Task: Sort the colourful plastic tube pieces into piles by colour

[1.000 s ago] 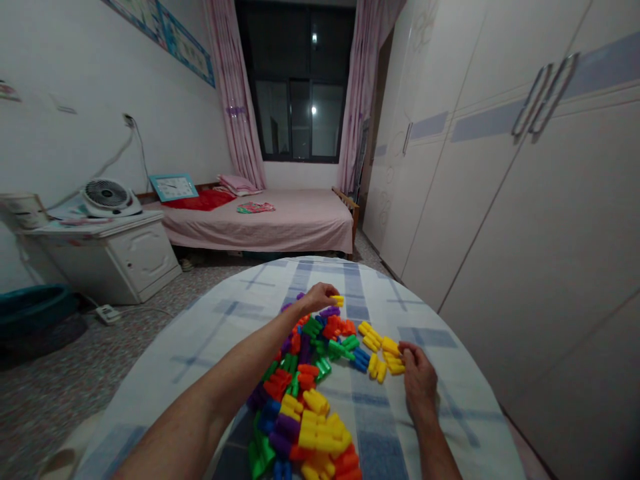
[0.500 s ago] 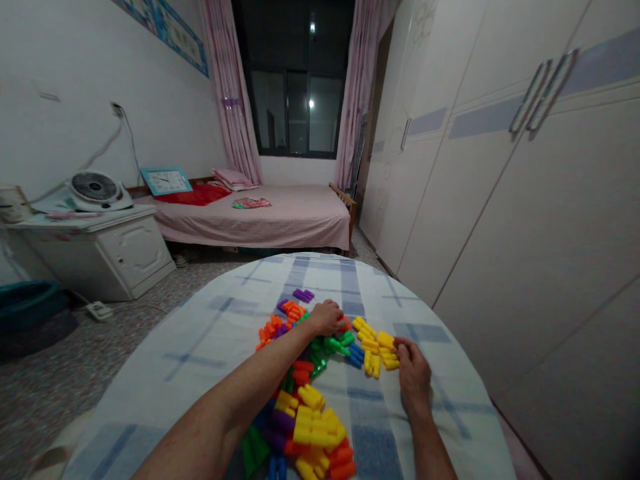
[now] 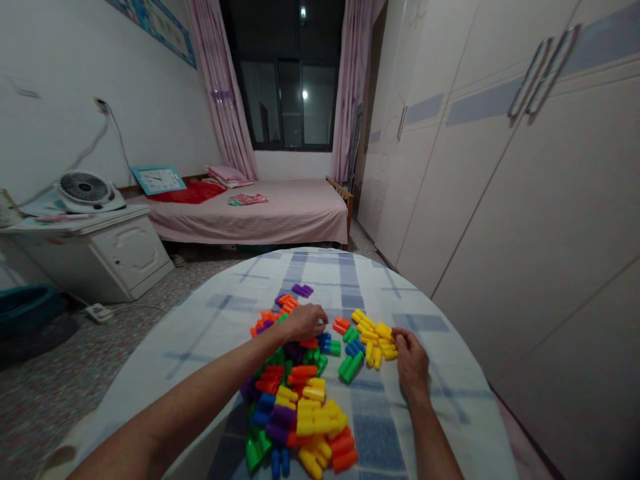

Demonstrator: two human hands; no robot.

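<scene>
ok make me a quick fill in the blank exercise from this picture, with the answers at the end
1. The nearest blocks to the right hand are ____ in colour.
2. Beyond the left hand, the farthest blocks from the person are ____ in colour.
3. The tablecloth is white with bands of ____.
4. The bed sheet in the background is ____.

Missing words: yellow; purple; blue; pink.

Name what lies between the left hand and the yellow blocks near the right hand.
In the head view, an orange block and a green block, with a blue block nearer the wearer.
</scene>
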